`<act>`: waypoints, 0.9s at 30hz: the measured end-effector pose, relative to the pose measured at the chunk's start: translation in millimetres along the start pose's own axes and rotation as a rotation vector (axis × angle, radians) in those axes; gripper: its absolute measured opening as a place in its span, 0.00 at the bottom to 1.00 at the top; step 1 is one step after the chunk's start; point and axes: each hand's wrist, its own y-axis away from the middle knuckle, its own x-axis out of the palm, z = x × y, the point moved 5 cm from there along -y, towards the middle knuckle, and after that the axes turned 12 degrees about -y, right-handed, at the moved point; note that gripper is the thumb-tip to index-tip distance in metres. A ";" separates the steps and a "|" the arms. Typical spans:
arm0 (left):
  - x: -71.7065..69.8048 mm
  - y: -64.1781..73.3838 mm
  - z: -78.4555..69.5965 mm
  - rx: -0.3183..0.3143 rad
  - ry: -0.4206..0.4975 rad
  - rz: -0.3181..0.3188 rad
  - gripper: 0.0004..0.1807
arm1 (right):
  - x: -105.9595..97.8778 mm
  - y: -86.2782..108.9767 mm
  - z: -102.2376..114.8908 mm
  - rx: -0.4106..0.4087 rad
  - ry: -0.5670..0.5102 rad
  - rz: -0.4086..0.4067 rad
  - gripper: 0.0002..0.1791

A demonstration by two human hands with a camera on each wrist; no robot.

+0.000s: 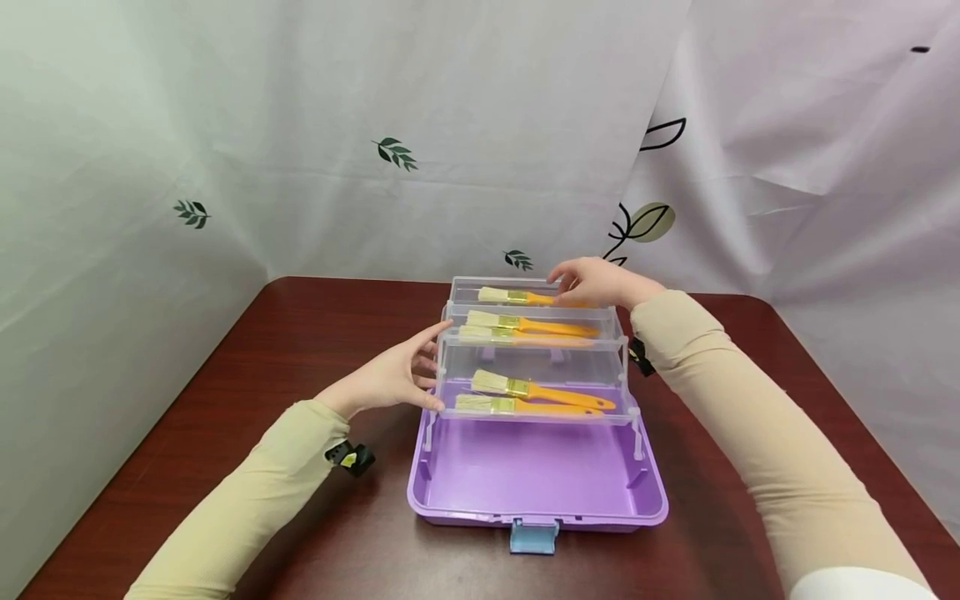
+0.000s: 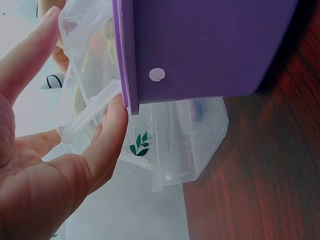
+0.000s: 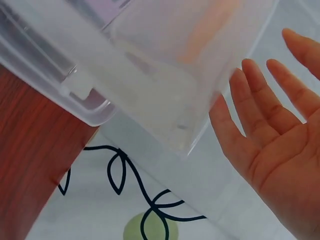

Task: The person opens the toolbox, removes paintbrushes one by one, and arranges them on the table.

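Note:
A purple box [image 1: 525,467] stands on the table with its clear tiered trays folded out above it. Two paintbrushes with orange handles [image 1: 543,393] lie in the lowest tray [image 1: 600,367], and more brushes [image 1: 532,323] lie in the middle one. Another paintbrush [image 1: 517,296] is in the rearmost tray [image 1: 465,287]. My left hand [image 1: 386,379] is spread along the left side of the trays, fingertips at their edges and the thumb by a clear hinge arm [image 2: 92,110]. Over the rearmost tray's right end hovers my right hand [image 1: 596,282], fingers loosely bent beside the tray wall [image 3: 200,132], gripping nothing.
A light blue latch [image 1: 534,537] hangs from the box's front. The dark red wooden table [image 1: 315,325] surrounds the box. White patterned curtain [image 1: 375,208] hangs behind the table and at both sides. A dark strap [image 1: 350,457] is worn on the left wrist.

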 end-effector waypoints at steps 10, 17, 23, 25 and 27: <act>1.2 -0.5 1.4 0.014 0.003 -0.020 0.62 | 6.7 -9.3 0.1 -0.086 0.160 0.010 0.22; 0.8 -0.6 -0.5 0.003 0.000 -0.019 0.62 | 5.1 -14.6 -7.7 -0.044 0.050 0.026 0.23; 1.0 -1.6 0.0 -0.009 -0.004 -0.026 0.63 | 4.7 -16.3 -7.3 -0.040 0.040 0.036 0.22; 1.2 -1.6 -0.1 -0.017 -0.002 -0.026 0.63 | 5.4 -16.8 -6.6 -0.049 0.055 0.037 0.21; 1.1 -1.6 -0.3 -0.023 -0.001 -0.023 0.63 | 6.0 -17.4 -6.2 -0.054 0.060 0.035 0.20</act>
